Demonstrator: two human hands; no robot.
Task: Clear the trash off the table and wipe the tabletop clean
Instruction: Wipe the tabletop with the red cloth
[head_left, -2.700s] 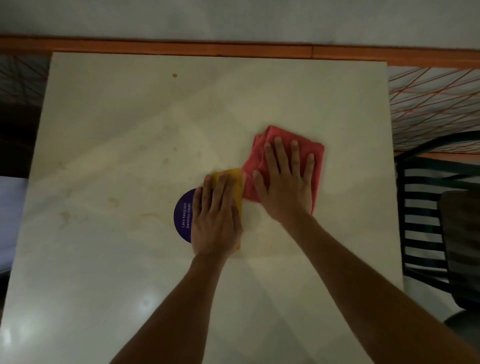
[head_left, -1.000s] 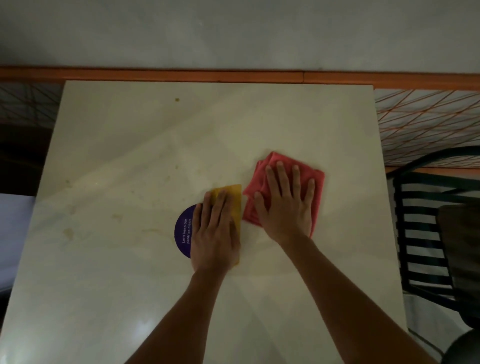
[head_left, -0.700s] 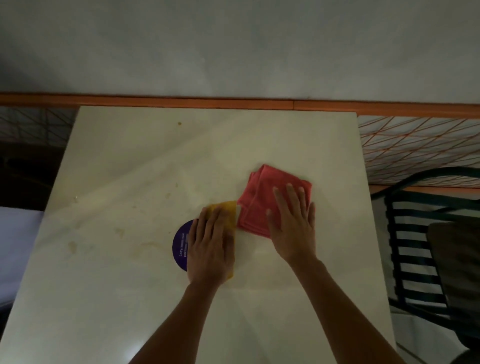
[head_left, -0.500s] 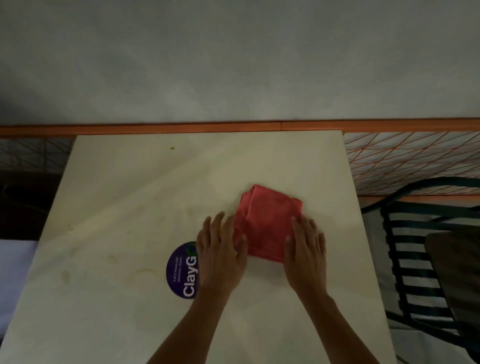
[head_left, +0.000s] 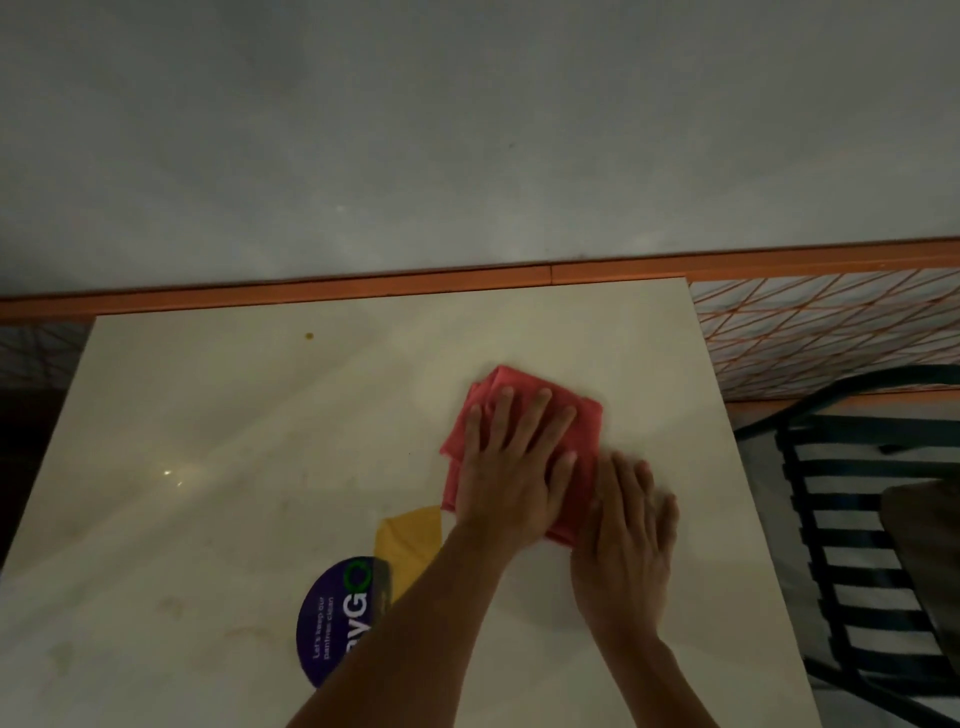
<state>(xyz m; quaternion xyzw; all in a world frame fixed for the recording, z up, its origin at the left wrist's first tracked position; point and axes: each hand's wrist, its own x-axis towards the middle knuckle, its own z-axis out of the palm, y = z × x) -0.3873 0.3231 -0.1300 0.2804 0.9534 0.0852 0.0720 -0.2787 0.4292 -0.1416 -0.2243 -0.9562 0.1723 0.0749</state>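
Forearms reach in from the near edge over the pale counter (head_left: 218, 426). Nearest on its surface is a round purple sticker (head_left: 335, 623) with white lettering, partly covered by the left forearm, and just beyond it a yellow cloth (head_left: 408, 540) lies flat, its far corner close to the red cloth (head_left: 519, 387) but with no hand on it. Further on, the left hand (head_left: 511, 467) presses flat on top of the folded red cloth, fingers (head_left: 501, 415) straight and spread, curled round nothing. The right hand (head_left: 626, 535) lies flat beside it at the cloth's right edge, palm on the counter, fingers extended and slightly blurred; whether they touch the cloth cannot be told. A small brownish spot (head_left: 309, 336) marks the far part of the counter. Beyond the far edge runs an orange strip (head_left: 311, 293) below a grey wall (head_left: 467, 130). Off to the right stands a dark slatted chair (head_left: 857, 519).
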